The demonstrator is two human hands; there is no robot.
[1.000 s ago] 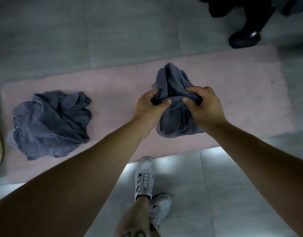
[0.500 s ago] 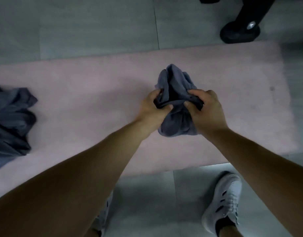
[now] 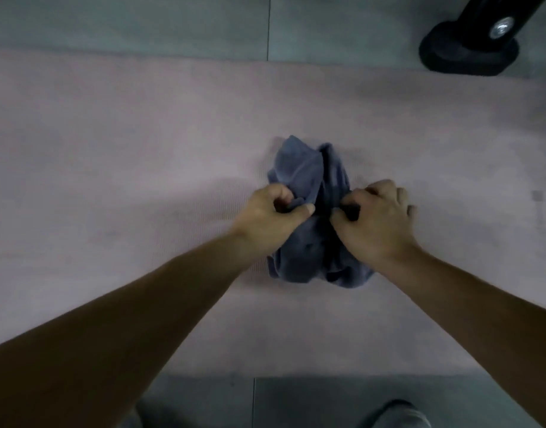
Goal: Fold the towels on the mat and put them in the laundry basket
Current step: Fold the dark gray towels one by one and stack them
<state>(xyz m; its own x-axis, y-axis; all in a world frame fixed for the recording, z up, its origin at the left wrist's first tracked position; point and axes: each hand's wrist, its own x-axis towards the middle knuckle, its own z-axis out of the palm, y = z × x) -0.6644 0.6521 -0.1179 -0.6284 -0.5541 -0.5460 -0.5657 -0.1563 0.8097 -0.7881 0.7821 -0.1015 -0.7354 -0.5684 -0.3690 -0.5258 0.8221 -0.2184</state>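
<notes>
The blue-grey towel (image 3: pixel 299 171) is lying bunched on the pink mat (image 3: pixel 111 143), just right of the view's middle, its folds rising toward twelve o'clock and a looser heap spreading toward six o'clock. At its nine o'clock side the left hand (image 3: pixel 267 219) is gripping it, fingers curling inward and thumb pressing across them, pinching a ridge of cloth. At its three o'clock side the right hand (image 3: pixel 378 217) is doing likewise, fingers curling under, thumb and forefinger nipping a dark fold. Only a narrow crease of towel is showing between the two hands. Both bare forearms (image 3: pixel 142 319) are reaching in from seven and five o'clock. The mat is stretching across the whole width of the view, and a small dark mark (image 3: pixel 537 196) is showing on it at three o'clock, well apart from the right hand. Grey floor tiles (image 3: pixel 126 23) are showing beyond the mat at twelve o'clock and again at six o'clock. At one o'clock a black stand foot (image 3: pixel 457 57) with a shiny bolt (image 3: pixel 500 26) is resting on the floor, right at the mat's far edge; whether it is touching the mat I cannot tell. At five o'clock the toe of a pale shoe (image 3: pixel 395 417) is peeking in at the bottom edge.
</notes>
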